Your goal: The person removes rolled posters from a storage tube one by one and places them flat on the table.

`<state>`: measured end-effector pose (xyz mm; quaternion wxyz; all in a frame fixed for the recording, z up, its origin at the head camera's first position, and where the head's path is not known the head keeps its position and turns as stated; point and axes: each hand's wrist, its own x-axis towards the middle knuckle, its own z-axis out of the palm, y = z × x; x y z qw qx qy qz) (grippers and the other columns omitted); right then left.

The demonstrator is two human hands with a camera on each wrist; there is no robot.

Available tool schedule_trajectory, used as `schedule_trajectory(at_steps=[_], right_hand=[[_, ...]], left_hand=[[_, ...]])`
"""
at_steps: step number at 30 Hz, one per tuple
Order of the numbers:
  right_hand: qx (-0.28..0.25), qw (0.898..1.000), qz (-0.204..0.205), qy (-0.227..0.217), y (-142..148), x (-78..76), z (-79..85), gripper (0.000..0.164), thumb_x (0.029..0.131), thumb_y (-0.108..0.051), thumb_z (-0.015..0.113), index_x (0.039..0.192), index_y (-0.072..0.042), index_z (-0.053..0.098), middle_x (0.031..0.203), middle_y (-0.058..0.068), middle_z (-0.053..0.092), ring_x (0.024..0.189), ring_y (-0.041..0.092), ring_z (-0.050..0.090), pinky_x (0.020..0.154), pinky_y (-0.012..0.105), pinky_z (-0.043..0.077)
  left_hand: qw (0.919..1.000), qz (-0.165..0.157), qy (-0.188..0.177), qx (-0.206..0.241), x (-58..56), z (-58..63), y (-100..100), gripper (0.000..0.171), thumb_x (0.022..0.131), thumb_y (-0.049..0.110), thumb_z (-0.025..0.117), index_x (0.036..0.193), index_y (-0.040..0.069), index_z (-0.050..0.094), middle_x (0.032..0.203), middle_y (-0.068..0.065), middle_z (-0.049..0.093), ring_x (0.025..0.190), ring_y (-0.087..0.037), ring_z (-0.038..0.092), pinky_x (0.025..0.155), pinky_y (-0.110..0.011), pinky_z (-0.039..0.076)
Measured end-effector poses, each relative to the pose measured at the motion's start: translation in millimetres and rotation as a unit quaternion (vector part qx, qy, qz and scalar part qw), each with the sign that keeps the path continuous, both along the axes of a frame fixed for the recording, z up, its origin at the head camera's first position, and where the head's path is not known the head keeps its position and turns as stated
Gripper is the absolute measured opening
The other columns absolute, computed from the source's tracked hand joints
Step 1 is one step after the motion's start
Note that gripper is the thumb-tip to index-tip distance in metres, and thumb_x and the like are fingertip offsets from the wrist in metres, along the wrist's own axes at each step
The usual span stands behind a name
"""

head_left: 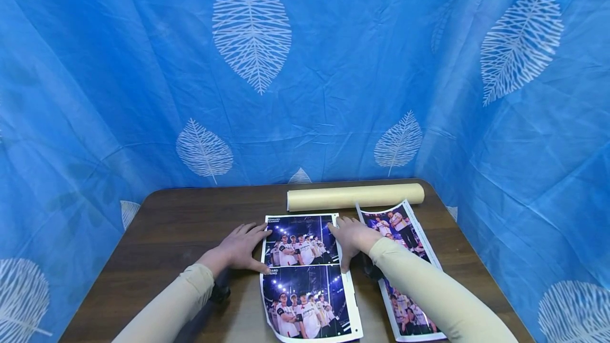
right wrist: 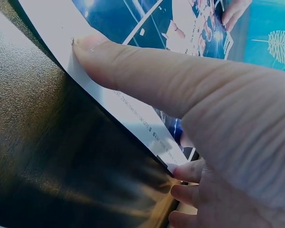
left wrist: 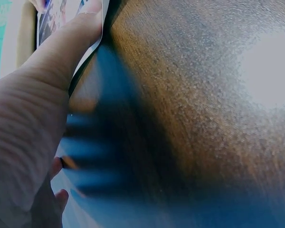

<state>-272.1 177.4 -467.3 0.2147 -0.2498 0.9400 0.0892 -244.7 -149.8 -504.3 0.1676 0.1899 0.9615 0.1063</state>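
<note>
A white-bordered printed sheet (head_left: 310, 295) lies on the table in front of me, carrying two group photos, one above the other. Its lower left corner curls up. My left hand (head_left: 242, 247) rests at the sheet's left edge with fingers spread, and its thumb (left wrist: 83, 31) touches the border in the left wrist view. On the opposite edge is my right hand (head_left: 353, 238), fingers extended. In the right wrist view its thumb (right wrist: 102, 54) presses on the white margin, and the other fingertips are by the edge farther along.
To the right lies a second printed sheet (head_left: 397, 229) with curled edges, partly hidden under my right forearm. A pale yellow paper roll (head_left: 355, 197) lies along the back of the brown wooden table (head_left: 176, 221). Blue leaf-patterned curtains (head_left: 314, 94) enclose the table.
</note>
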Motion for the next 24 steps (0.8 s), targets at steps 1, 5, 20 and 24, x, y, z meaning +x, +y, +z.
schedule_trajectory(at_steps=[1,5,20,24], right_hand=[[-0.001,1.000,0.000,-0.001,0,0.3,0.6,0.129,0.056,-0.059,0.096,0.159,-0.011,0.036,0.162,0.019,0.033,0.148,0.039,0.031,0.120,0.048,0.029],[-0.008,1.000,-0.003,-0.002,0,1.4,0.7,0.128,0.056,-0.058,0.096,0.159,-0.011,0.037,0.161,0.019,0.034,0.148,0.040,0.031,0.120,0.049,0.029],[-0.080,0.991,0.089,0.067,-6,37.5,-2.0,0.047,0.070,-0.011,0.093,0.105,-0.009,0.063,0.099,0.006,0.055,0.090,0.022,0.058,0.069,0.036,0.055],[-0.103,0.988,0.101,0.060,-2,48.1,-4.0,0.038,0.077,-0.005,0.085,0.105,-0.013,0.062,0.097,0.004,0.053,0.086,0.019,0.054,0.064,0.034,0.051]], left_hand=[[1.0000,0.000,0.000,-0.001,-0.1,-0.1,0,0.110,0.069,0.081,0.074,0.157,0.024,0.042,0.167,-0.006,0.029,0.151,-0.039,0.023,0.120,-0.062,0.019],[1.0000,0.000,0.000,-0.004,-0.5,-0.4,1,0.110,0.069,0.081,0.074,0.158,0.024,0.042,0.167,-0.006,0.029,0.151,-0.039,0.022,0.120,-0.062,0.019],[0.9867,-0.125,0.104,0.010,19.5,6.8,9,0.053,0.088,0.050,0.078,0.126,0.014,0.065,0.129,-0.007,0.059,0.123,-0.027,0.054,0.104,-0.047,0.047],[0.9686,-0.196,0.152,0.012,35.5,2.8,11,0.026,0.097,0.033,0.071,0.117,0.018,0.065,0.117,-0.002,0.059,0.107,-0.020,0.057,0.090,-0.039,0.053]])
